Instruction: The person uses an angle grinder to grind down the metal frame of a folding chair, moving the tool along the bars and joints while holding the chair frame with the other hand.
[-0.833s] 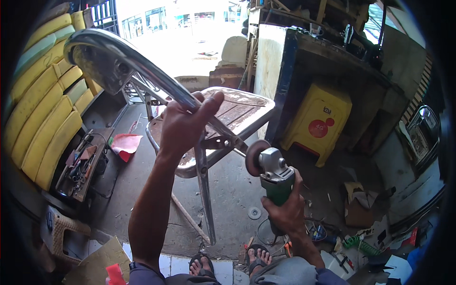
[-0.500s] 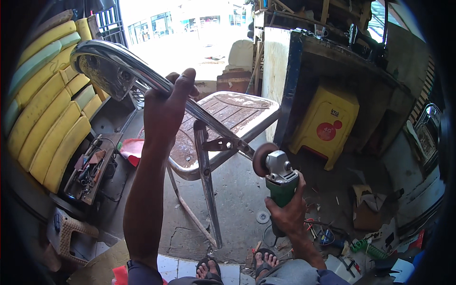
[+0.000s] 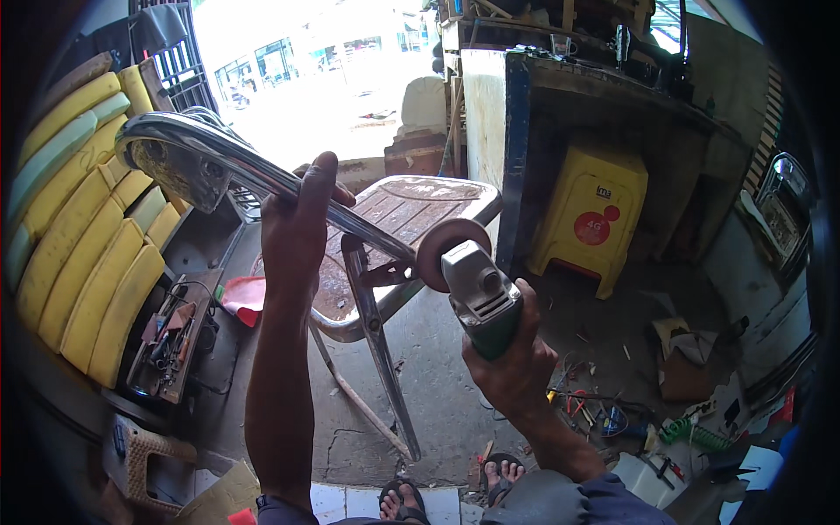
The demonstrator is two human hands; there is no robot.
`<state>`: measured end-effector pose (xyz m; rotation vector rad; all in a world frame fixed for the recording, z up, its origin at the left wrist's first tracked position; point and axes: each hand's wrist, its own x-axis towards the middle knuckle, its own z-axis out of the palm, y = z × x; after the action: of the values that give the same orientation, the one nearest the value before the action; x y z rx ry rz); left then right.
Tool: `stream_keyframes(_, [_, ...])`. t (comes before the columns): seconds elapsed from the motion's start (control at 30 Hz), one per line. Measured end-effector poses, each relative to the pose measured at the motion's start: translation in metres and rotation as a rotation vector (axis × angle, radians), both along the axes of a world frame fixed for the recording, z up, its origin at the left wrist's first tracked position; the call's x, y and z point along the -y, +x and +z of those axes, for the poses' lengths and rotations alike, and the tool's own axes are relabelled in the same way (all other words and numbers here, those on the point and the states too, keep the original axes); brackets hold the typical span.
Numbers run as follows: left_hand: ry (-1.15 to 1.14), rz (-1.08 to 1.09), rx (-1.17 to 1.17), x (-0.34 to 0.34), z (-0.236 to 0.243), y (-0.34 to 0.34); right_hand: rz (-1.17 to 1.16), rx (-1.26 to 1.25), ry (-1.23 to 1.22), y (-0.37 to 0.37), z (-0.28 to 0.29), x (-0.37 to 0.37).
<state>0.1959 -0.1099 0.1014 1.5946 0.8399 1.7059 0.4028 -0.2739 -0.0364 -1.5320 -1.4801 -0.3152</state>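
Note:
My left hand (image 3: 289, 219) is closed round the upper chrome tube of a metal chair frame (image 3: 236, 157), which slants down to a bracket beside a worn, rust-stained seat (image 3: 394, 214). A plate is fixed inside the frame's curved upper end. My right hand (image 3: 507, 359) grips a green and silver angle grinder (image 3: 481, 306). Its round brown disc (image 3: 437, 254) is over the lower end of the tube near the bracket; I cannot tell whether they touch. A chrome leg (image 3: 394, 411) reaches down to the concrete floor.
Yellow foam pads (image 3: 96, 280) are stacked left, above a tool board (image 3: 166, 350) and a woven stool (image 3: 149, 455). A yellow plastic stool (image 3: 582, 227) lies under a dark counter (image 3: 630, 92). Scraps, cords and tools (image 3: 604, 411) litter the right floor. A bright opening lies ahead.
The grinder has risen and moved leftward, its head now turned over the tube's lower end. The curved top of the frame sits lower in view, with my left hand still on the tube.

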Motion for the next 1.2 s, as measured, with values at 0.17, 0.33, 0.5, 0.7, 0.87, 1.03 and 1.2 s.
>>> stream_keyframes(0.17, [-0.011,-0.027,0.005,-0.004,-0.001,-0.005,-0.02,0.004,-0.013,-0.004,0.001,0.002])
stream_keyframes(0.33, [-0.038,-0.067,0.025,0.001,0.002,0.001,-0.076,-0.028,-0.028,0.001,0.0,0.001])
stream_keyframes(0.5, [-0.007,-0.039,0.02,0.005,0.0,0.003,-0.05,0.007,0.014,-0.001,-0.001,0.003])
stream_keyframes(0.7, [-0.023,-0.032,0.016,0.003,0.002,0.002,-0.07,0.025,-0.012,0.0,0.002,0.002])
stream_keyframes(0.87, [0.003,-0.017,-0.045,-0.005,0.0,-0.005,-0.1,-0.037,-0.065,-0.001,0.006,0.007])
stream_keyframes(1.03, [-0.033,0.006,-0.084,0.0,0.001,-0.003,-0.06,0.064,0.057,-0.005,0.031,0.024])
stream_keyframes(1.2, [0.008,-0.007,-0.106,0.009,0.003,0.001,-0.098,0.168,-0.053,-0.015,0.043,0.037])
